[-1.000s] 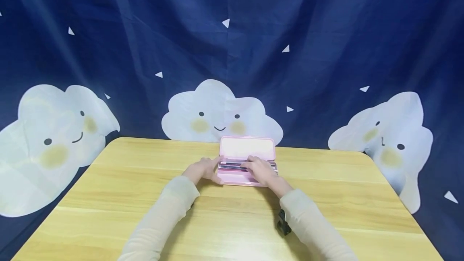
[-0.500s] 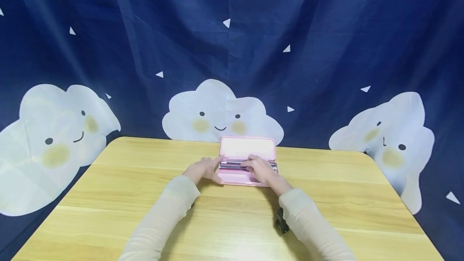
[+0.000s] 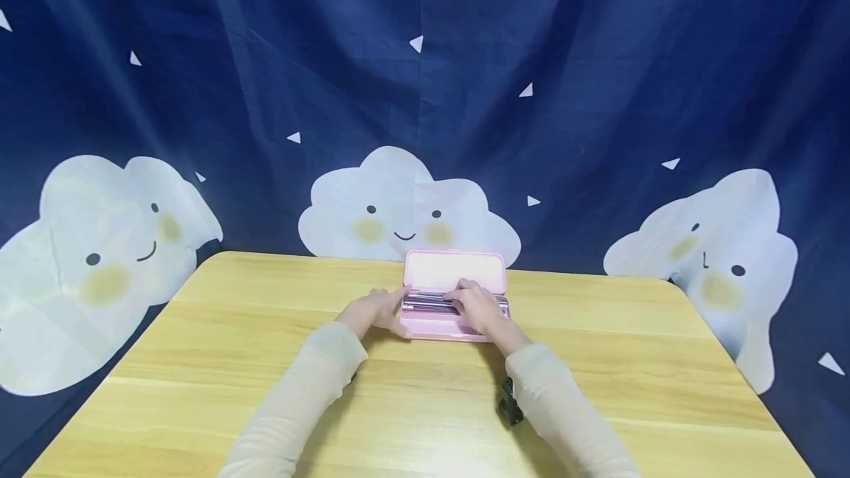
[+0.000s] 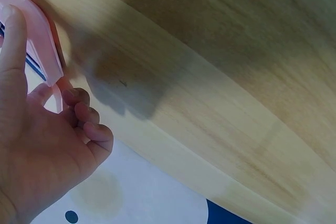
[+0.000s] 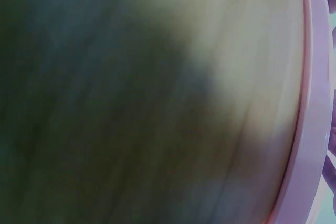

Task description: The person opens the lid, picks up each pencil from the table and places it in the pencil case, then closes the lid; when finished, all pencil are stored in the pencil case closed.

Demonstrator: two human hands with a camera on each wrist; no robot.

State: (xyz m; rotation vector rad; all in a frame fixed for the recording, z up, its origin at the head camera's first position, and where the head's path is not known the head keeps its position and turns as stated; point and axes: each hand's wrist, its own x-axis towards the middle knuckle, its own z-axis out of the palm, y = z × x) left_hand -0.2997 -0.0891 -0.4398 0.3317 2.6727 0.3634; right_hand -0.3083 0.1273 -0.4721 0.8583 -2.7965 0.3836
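Note:
An opened pink pencil case [image 3: 434, 326] stands near the table's far edge, its lid raised at the back. Several dark pencils [image 3: 426, 302] lie lengthwise in its rear part; the front part shows bare pink. My left hand [image 3: 378, 308] holds the case's left end, thumb on the front side; the left wrist view shows the other fingers loosely curled around the corner. My right hand [image 3: 479, 308] reaches into the case with bent fingers over the pencils, hiding their right ends. Whether it grips one I cannot tell. In the right wrist view its fingers barely show beyond the pink wall [image 5: 315, 77].
The wooden table [image 3: 412, 404] spreads in front of the case and to both sides. Close behind hangs a dark blue curtain [image 3: 465, 109] with smiling white clouds. A black wrist device [image 3: 510, 406] hangs under the right sleeve.
My right hand has shifted slightly toward the back of the case, and the pencils lie a little differently. The left hand keeps its place at the left end.

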